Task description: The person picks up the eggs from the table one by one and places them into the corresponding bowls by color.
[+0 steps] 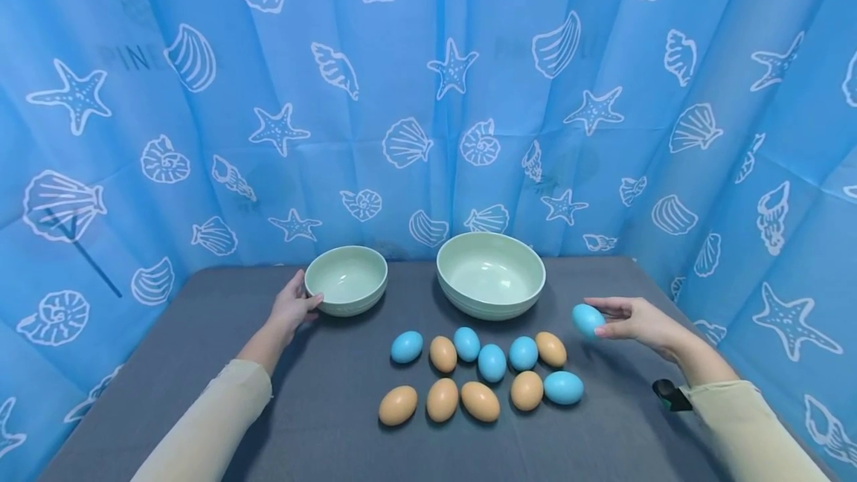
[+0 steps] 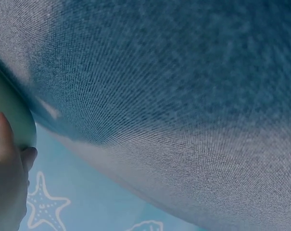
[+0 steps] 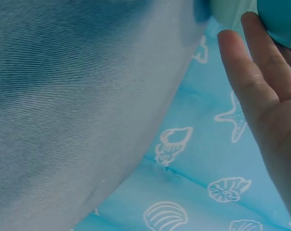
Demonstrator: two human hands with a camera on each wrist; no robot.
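My left hand holds the smaller pale green bowl at its left side, thumb toward the front. In the left wrist view, its fingers lie against the bowl's wall. On the right, my right hand pinches a blue egg between thumb and fingers, above the table. That egg is partly cut off at the top corner of the right wrist view. Several more blue eggs and several brown eggs lie mixed in two loose rows on the table.
A larger pale green bowl stands at the back, right of the smaller one. Grey cloth covers the table. A blue curtain with shell prints hangs along the back and sides. A dark object is beside the right wrist.
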